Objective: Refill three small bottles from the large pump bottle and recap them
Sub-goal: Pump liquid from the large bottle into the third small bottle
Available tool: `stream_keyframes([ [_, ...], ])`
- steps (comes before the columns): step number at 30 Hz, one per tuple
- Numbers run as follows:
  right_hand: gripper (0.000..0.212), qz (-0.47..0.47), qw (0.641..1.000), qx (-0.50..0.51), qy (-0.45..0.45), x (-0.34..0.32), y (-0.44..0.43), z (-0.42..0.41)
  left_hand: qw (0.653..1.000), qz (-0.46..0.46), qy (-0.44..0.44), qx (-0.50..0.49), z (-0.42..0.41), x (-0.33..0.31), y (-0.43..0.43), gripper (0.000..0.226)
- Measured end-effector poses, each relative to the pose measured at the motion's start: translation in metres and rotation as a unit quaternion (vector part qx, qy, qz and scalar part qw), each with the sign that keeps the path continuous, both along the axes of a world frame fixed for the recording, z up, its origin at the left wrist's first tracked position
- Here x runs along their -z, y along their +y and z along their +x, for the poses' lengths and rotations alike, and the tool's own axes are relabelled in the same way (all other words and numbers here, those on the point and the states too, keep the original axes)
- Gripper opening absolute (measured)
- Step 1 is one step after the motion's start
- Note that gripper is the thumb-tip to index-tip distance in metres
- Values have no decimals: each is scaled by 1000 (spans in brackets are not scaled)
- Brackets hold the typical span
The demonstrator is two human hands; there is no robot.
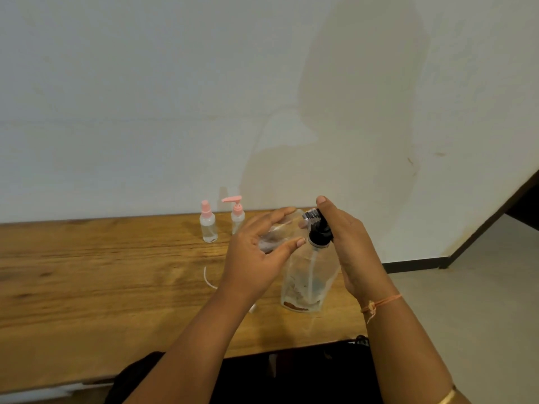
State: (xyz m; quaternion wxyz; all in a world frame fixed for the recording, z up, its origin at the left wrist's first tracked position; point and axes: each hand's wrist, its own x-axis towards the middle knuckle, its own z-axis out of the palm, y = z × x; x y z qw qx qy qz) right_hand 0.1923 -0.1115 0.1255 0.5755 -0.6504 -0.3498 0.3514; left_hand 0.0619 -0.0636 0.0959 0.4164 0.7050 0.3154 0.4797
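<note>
A large clear pump bottle (309, 275) was seen standing upright on the wooden table (116, 258), near its right end, with a little liquid at the bottom and a dip tube visible inside. Its black pump head (319, 228) was pressed from above by the right hand (350, 243); the index finger was laid over the top of the pump, while the palm and remaining fingers were set against the bottle's right side. Whether those fingers were fully closed round the neck could not be told.

A small clear bottle (277, 237), uncapped and tilted toward the pump spout, was held by the left hand (256, 258). The grip was loose: thumb below, fingers spread over the top, not clenched. The small bottle's outline was blurred.

Two other small bottles were noted standing at the table's back edge, well apart from the hands: a spray bottle (208, 224) with a pink cap, and just beside it a pump bottle with a pink top (236, 212). A thin white tube (209, 277) lay on the table near the left wrist.
</note>
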Motion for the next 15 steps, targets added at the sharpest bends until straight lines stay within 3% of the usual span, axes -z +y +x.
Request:
stream_keyframes([
  [6,47,-21,999,-37,13,2,3,6,1000,1,2,2,0,1,0,46],
  [15,31,-16,999,-32,12,0,4,11,1000,-7,6,3,-1,3,-1,48],
])
